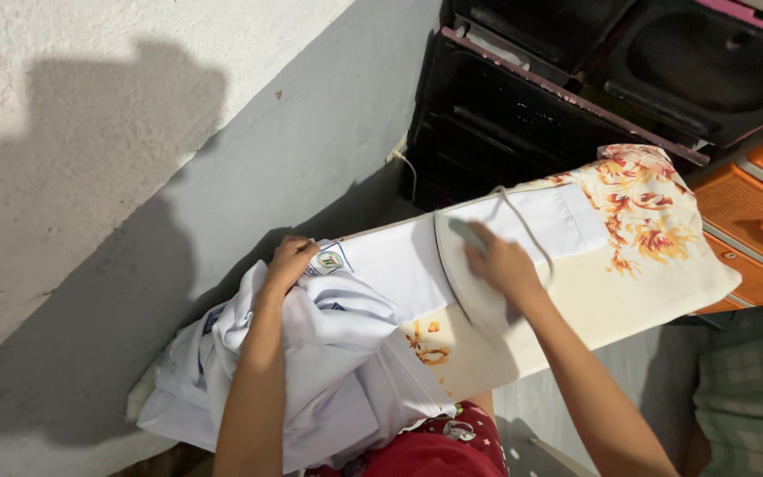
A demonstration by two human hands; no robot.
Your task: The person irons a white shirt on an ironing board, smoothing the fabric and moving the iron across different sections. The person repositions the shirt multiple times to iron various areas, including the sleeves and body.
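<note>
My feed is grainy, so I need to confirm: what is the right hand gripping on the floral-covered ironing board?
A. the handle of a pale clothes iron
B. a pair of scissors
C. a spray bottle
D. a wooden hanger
A: the right hand is closed over the handle of the pale clothes iron, which sits on the white shirt spread over the floral-covered ironing board.

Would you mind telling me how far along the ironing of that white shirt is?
Done: the stretch of white shirt spread on the ironing board looks smooth. In hand: the right hand grips the iron on it, while the left hand holds the fabric. Left: most of the shirt is bunched, off the board.
</note>
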